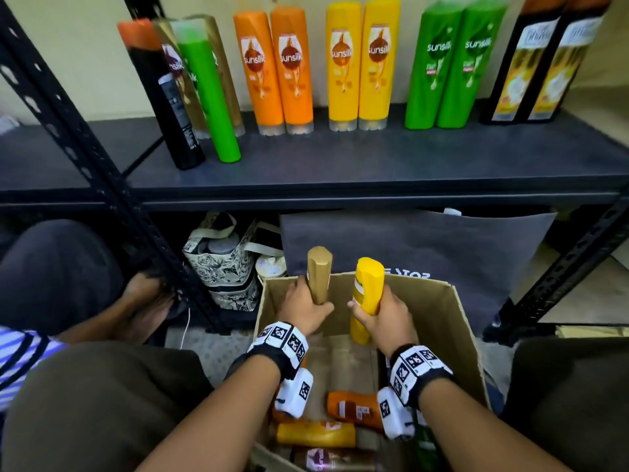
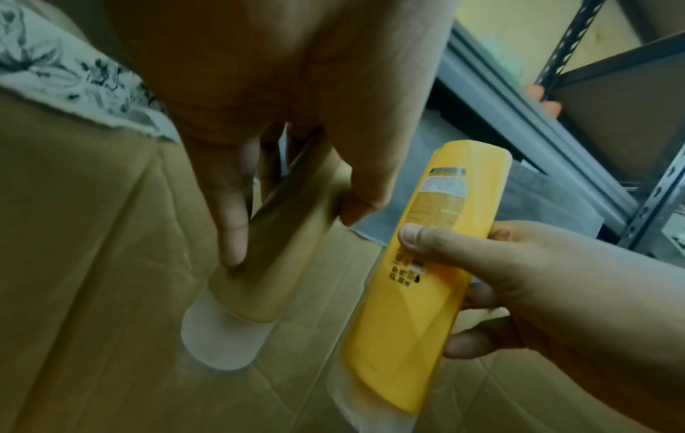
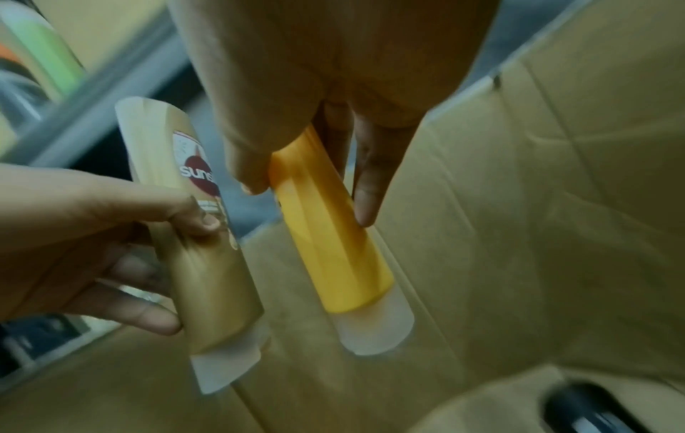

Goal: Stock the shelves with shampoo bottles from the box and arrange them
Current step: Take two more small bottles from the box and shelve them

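Note:
My left hand [image 1: 303, 306] grips a gold shampoo bottle [image 1: 319, 274] upright, cap down, over the far end of the cardboard box [image 1: 456, 321]. My right hand [image 1: 381, 316] grips a yellow bottle [image 1: 367, 294] beside it, also cap down. In the left wrist view my fingers [image 2: 230, 234] wrap the gold bottle [image 2: 281, 263] and the yellow bottle [image 2: 419, 293] stands to its right. The right wrist view has the yellow bottle [image 3: 326, 243] in my grip and the gold one [image 3: 200, 263] to the left. Several bottles [image 1: 316, 434] lie in the box bottom.
The dark shelf [image 1: 374, 165] above holds pairs of orange [image 1: 275, 69], yellow [image 1: 360, 63], green [image 1: 452, 66] and black [image 1: 541, 63] bottles, plus leaning black, gold and green ones [image 1: 190, 90] at left. Bags [image 1: 224, 264] sit under the shelf. Another person's hand [image 1: 146, 294] is by the rack's upright post [image 1: 102, 165].

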